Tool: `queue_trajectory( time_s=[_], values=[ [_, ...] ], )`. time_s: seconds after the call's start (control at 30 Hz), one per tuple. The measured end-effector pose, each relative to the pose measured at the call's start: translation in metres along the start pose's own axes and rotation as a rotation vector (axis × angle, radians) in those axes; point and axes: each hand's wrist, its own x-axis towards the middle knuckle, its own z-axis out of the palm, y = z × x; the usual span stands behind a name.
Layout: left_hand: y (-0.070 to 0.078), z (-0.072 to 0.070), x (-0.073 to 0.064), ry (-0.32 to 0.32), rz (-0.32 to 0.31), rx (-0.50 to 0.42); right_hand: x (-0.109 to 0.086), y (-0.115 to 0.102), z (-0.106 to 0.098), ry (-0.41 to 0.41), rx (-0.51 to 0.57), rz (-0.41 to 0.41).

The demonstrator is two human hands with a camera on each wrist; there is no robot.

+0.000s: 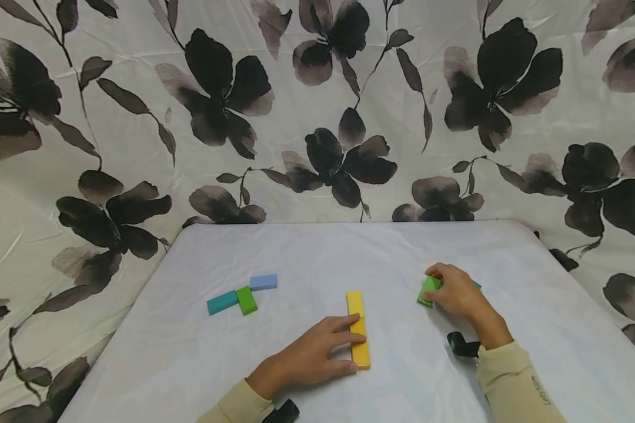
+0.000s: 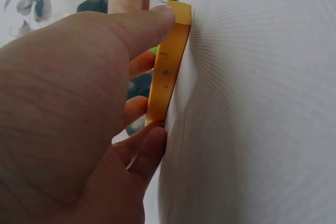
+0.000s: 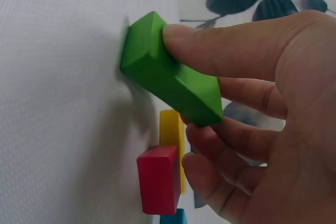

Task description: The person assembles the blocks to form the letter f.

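Note:
My left hand rests along a straight row of yellow blocks in the middle of the table. Its thumb touches the near end, and fairly straight fingertips lie on the left side and top. In the left wrist view a yellow block lies against the thumb. At the right, my right hand pinches a green block between thumb and fingers, low over the cloth. The right wrist view shows green in an angled shape; whether it is one block or two I cannot tell.
Beyond the right hand stand a red block, a yellow block and a blue block. On the left, a teal block, a green block and a light blue block form a bent chain. A floral curtain hangs behind.

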Motion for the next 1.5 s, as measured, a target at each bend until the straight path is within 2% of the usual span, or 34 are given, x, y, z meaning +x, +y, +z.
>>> queue_trajectory(
  time_s=[0.33,0.5,0.77,1.03,1.2,1.37,1.5],
  values=[
    [-0.0005,-0.0001,-0.0001,-0.008,-0.012,0.005,0.0011,0.0028,0.0024,0.094,0.036,-0.022],
    [-0.0002,-0.0005,0.0002,-0.013,-0.016,0.002,0.0019,0.0047,0.003,0.073,0.068,-0.007],
    [0.0,-0.0007,0.0013,-0.024,-0.034,-0.001,0.0005,0.0055,0.003,-0.007,0.275,-0.017],
    [-0.0003,0.0003,0.0011,-0.018,-0.034,0.0,0.0005,0.007,0.0027,0.008,0.481,0.01],
    [-0.0011,-0.0003,0.0018,-0.018,-0.025,-0.003,0.002,0.0061,0.0056,0.028,0.512,0.025],
    [-0.0019,0.0007,0.0027,-0.019,-0.029,-0.007,0.0047,0.0056,0.0093,0.067,0.526,0.076],
    [-0.0017,0.0002,0.003,-0.02,-0.03,-0.004,0.0051,0.0042,0.0097,0.054,0.546,0.103]
  ],
)
